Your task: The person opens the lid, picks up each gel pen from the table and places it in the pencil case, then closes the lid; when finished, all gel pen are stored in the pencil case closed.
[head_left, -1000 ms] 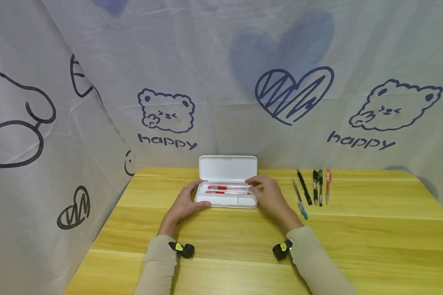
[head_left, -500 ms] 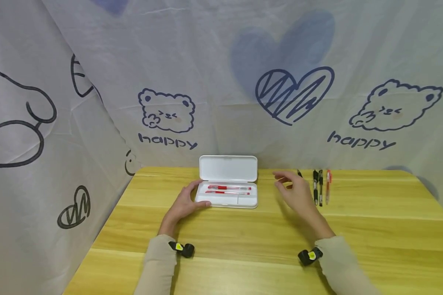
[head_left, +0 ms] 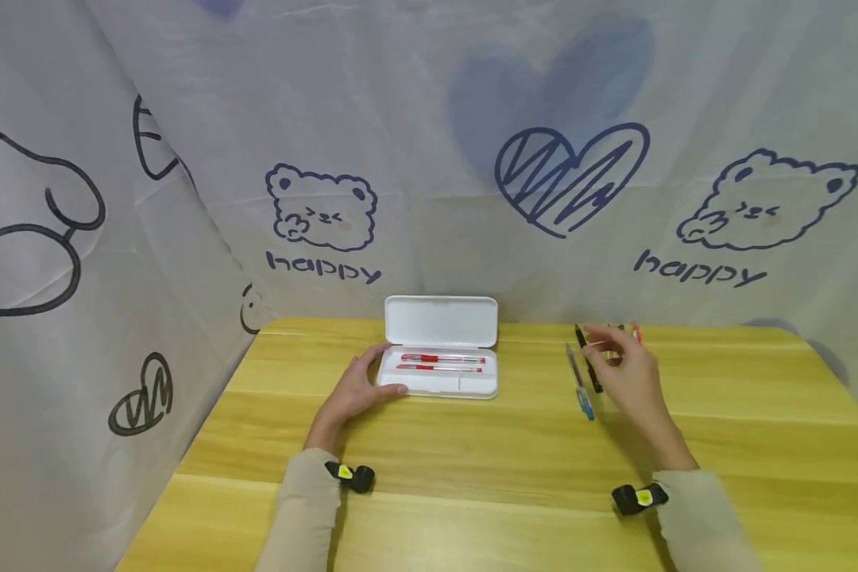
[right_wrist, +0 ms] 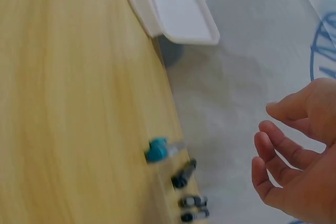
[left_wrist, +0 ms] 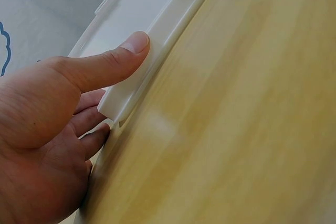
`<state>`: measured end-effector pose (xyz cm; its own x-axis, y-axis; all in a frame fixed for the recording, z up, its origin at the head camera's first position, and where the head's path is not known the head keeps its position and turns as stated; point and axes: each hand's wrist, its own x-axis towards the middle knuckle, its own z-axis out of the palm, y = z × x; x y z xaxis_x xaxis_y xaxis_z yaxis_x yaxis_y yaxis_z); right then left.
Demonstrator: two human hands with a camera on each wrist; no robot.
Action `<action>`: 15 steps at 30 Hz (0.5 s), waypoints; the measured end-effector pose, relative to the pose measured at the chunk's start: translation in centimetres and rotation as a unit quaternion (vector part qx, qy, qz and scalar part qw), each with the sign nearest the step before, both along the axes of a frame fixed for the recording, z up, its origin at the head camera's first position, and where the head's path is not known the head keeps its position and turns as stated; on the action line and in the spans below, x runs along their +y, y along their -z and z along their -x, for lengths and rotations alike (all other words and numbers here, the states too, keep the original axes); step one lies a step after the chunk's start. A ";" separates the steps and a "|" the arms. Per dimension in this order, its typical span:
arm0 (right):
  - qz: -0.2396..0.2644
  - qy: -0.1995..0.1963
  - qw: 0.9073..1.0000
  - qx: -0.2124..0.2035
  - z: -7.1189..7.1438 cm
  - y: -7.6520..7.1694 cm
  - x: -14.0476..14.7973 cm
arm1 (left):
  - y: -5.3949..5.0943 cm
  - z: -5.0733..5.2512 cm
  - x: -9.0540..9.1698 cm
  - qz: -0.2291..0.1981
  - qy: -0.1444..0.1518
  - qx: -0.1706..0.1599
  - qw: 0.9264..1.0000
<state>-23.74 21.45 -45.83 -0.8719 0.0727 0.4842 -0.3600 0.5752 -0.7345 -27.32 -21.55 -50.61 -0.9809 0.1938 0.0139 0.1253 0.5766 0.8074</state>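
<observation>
Left hand (head_left: pixel 357 385): we grip the box (head_left: pixel 432 384), maybe keeping it still.
Right hand (head_left: pixel 625 372): relaxed, empty, near loose pens (head_left: pixel 580 381) right of the box.
Red pens (head_left: pixel 432 359): inside the box, side by side.

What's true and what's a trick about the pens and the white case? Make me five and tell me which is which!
1. The white case is closed. False: its lid stands up behind it.

2. Two red pens are inside the case. True.

3. The left grip holds the case at one end. True.

4. The right grip is squeezing a pen. False: the right wrist view shows nothing in it.

5. The pen with a blue end lies on the wooden table, outside the case. True.
</observation>
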 end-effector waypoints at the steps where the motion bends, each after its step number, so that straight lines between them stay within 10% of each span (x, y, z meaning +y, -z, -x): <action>1: 0.001 0.007 1.000 0.001 0.0 0.0 0.4 | 0.0 0.0 0.0 -0.001 -0.002 -0.004 1.000; 15: -0.003 0.080 0.990 -0.113 -0.1 1.9 4.8 | -0.2 -0.2 0.1 -0.012 0.005 -0.008 1.000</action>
